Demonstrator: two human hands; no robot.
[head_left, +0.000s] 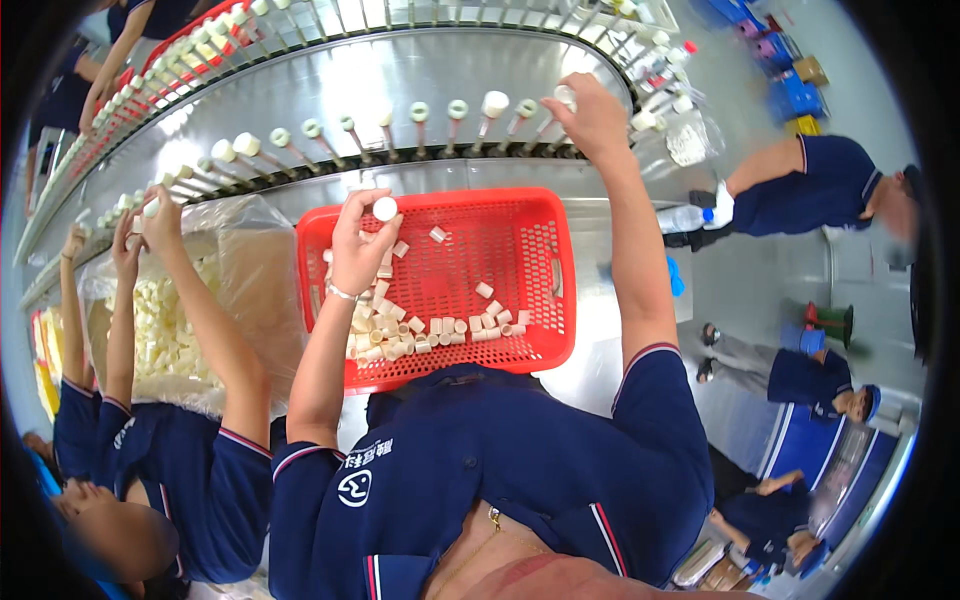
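Note:
My left hand (360,245) is raised over the red plastic basket (555,270) and pinches a small white cap (385,208) between its fingertips. My right hand (592,115) reaches further out to the row of pegs (420,125) on the curved metal conveyor and grips a white cap (565,97) at the top of one peg. Several more white caps (430,330) lie loose in the near left part of the basket. Most pegs to the left carry a cap.
A co-worker on my left reaches both hands (145,215) to the same peg row, over a bag-lined box of white caps (170,320). Other people in blue shirts are at the right. Blue and yellow crates (795,95) lie on the floor far right.

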